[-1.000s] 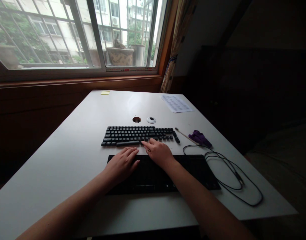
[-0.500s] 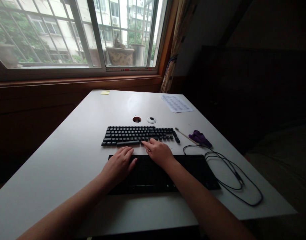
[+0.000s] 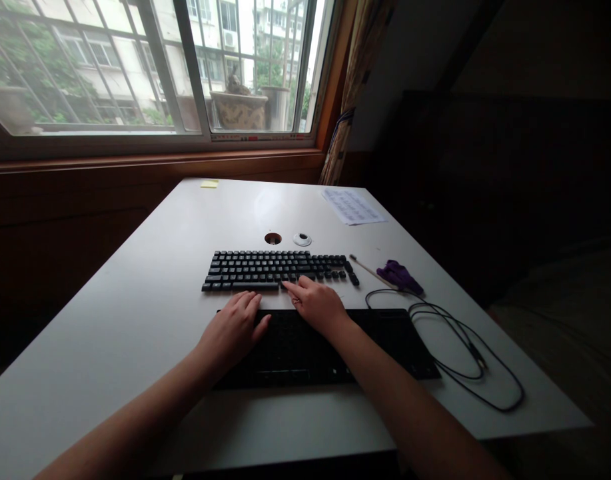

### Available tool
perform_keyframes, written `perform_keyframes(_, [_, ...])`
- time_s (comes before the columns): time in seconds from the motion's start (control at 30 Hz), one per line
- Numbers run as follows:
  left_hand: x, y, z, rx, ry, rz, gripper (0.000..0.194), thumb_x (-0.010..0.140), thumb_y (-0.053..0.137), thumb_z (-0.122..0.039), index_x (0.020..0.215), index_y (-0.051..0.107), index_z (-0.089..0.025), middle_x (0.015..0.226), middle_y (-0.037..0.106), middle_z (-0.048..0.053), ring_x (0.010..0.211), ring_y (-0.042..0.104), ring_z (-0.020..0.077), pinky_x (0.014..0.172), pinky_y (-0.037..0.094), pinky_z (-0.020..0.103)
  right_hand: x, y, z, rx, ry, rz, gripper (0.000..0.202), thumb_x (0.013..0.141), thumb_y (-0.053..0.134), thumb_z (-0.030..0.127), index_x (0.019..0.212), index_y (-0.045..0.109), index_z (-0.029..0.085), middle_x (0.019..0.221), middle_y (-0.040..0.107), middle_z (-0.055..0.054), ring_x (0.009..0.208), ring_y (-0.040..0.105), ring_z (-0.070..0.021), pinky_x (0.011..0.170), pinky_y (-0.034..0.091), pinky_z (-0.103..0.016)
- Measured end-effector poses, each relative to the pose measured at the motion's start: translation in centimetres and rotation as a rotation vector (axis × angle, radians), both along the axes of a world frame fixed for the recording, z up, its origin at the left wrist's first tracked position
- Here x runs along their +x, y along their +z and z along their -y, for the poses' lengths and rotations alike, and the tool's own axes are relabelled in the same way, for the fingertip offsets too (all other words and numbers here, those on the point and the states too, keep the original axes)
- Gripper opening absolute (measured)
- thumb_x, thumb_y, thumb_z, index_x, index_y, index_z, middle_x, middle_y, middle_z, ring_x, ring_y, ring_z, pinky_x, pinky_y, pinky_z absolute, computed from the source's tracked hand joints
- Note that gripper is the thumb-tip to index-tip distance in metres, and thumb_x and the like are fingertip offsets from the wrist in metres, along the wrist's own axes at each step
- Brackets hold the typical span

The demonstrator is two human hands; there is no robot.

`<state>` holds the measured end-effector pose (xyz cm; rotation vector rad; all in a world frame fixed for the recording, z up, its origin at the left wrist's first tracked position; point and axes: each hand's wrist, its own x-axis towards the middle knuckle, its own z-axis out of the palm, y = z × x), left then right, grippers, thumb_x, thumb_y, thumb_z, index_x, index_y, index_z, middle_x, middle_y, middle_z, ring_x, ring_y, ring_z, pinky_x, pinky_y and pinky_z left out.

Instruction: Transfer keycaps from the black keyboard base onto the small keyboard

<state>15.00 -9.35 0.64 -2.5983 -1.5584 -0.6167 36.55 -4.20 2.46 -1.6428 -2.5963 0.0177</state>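
Note:
Loose black keycaps (image 3: 255, 270) lie on the desk in rows, set out like a keyboard. The long spacebar keycap (image 3: 255, 287) lies level in the front row. My right hand (image 3: 318, 303) has its index finger reaching to a small keycap just right of the spacebar, the other fingers curled; the fingertips partly hide that keycap. My left hand (image 3: 232, 327) lies open, fingers stretched forward just short of the spacebar, over the left part of a black keyboard base (image 3: 385, 340). Both forearms cover parts of the base.
A cable (image 3: 465, 333) is coiled on the right. Behind it lie a purple cloth (image 3: 396, 275) and a thin stick-like tool (image 3: 368, 268). Printed sheets (image 3: 354, 207), a yellow sticky note (image 3: 210, 184), a desk hole (image 3: 273, 239) and a white ring-shaped cover (image 3: 302, 239) are farther back.
The spacebar, slightly slanted before, now lies straight in its row. My left hand has shifted a little left, away from it. My right hand has stayed where it was.

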Motion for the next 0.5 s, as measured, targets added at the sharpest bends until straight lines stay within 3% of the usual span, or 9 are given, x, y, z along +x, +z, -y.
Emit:
perform_keyframes(0.3, [0.21,0.34,0.19,-0.002,-0.009,-0.037,0.035,0.095,0.05,-0.035,0.12,0.058,-0.012,0.12,0.064,0.014,0.114,0.058,0.0281,0.1,0.049,0.043,-0.02,0.1,0.02,-0.005,0.0,0.002,0.042,0.1,0.034,0.042,0.139,0.051,0.037,0.111,0.062,-0.004,0.092,0.063,-0.0184,0.076,0.045,-0.027])
perform_keyframes(0.5, [0.7,0.27,-0.14,0.013,-0.11,-0.044,0.034,0.098,0.046,-0.03,0.124,0.058,-0.013,0.126,0.063,0.013,0.119,0.057,0.0263,0.104,0.048,0.041,-0.07,0.23,0.04,-0.019,-0.011,0.031,0.043,0.101,0.032,0.042,0.14,0.05,0.037,0.114,0.062,-0.005,0.093,0.063,-0.0183,0.076,0.046,-0.028])
